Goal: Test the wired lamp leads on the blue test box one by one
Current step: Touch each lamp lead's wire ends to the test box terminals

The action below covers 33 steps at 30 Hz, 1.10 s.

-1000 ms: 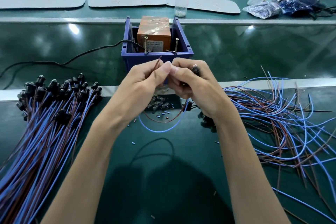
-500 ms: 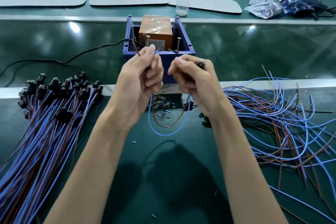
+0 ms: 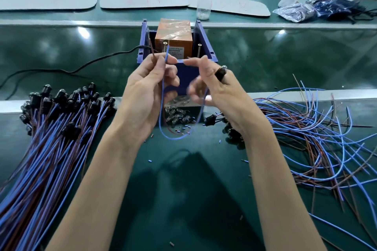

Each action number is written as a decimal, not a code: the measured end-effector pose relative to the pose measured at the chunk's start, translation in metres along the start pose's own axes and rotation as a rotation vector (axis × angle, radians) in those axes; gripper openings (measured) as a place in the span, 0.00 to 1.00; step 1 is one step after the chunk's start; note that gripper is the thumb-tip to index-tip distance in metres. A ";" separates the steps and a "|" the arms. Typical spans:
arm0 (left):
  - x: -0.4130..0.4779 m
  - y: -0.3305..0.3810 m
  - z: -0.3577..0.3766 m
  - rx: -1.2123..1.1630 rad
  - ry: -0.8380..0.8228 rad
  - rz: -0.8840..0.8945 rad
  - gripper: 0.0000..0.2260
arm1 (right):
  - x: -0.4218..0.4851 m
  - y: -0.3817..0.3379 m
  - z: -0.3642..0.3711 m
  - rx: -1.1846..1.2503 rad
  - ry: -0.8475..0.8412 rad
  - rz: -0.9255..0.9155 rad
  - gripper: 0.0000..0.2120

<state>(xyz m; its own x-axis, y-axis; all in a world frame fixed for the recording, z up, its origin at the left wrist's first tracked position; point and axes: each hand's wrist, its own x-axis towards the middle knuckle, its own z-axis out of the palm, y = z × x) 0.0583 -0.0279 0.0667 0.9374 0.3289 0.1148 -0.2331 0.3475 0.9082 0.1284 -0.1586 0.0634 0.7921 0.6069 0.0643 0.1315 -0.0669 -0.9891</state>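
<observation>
Green counter (image 3: 183, 199), blue test box (image 3: 206, 47) ahead; one lead (image 3: 163, 96) pinched in left hand (image 3: 146, 96), its lamp (image 3: 220, 73) gripped in right hand (image 3: 216, 91); bundle (image 3: 57, 138) seemingly tested, tangled pile (image 3: 318, 132) pending

We have lifted our left hand (image 3: 146, 91) and right hand (image 3: 216, 87) closer to the blue test box (image 3: 206, 47). The brown lead (image 3: 153, 55) and blue lead (image 3: 163, 96) now stand fanned apart above the left hand's fingers.
</observation>
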 end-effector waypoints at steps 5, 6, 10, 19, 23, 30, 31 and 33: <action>0.001 -0.005 0.002 0.031 0.088 -0.001 0.10 | 0.003 0.009 -0.004 -0.042 0.074 0.013 0.07; 0.001 -0.006 0.002 0.013 0.113 -0.013 0.10 | 0.002 0.008 -0.005 0.012 0.037 -0.034 0.05; 0.002 -0.010 0.006 -0.080 0.159 -0.069 0.12 | 0.003 0.008 -0.010 0.415 -0.038 -0.132 0.14; -0.003 -0.024 0.023 -0.141 0.126 -0.008 0.12 | 0.009 0.013 -0.001 0.405 0.114 0.021 0.22; -0.003 -0.030 0.028 -0.066 0.149 -0.006 0.13 | 0.009 0.012 0.002 0.198 0.072 0.068 0.31; -0.003 -0.036 0.028 0.113 0.228 0.056 0.14 | -0.001 0.002 0.015 0.524 0.069 0.009 0.06; -0.003 -0.037 0.028 0.160 0.230 0.079 0.14 | 0.001 0.004 0.016 0.544 0.090 0.023 0.06; -0.004 -0.038 0.027 0.218 0.240 0.109 0.14 | 0.003 0.006 0.018 0.546 0.128 0.044 0.06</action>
<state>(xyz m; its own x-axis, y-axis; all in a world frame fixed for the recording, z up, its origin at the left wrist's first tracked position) 0.0705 -0.0664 0.0429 0.8165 0.5599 0.1413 -0.2434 0.1118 0.9635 0.1208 -0.1434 0.0553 0.8602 0.5100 0.0033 -0.2040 0.3500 -0.9143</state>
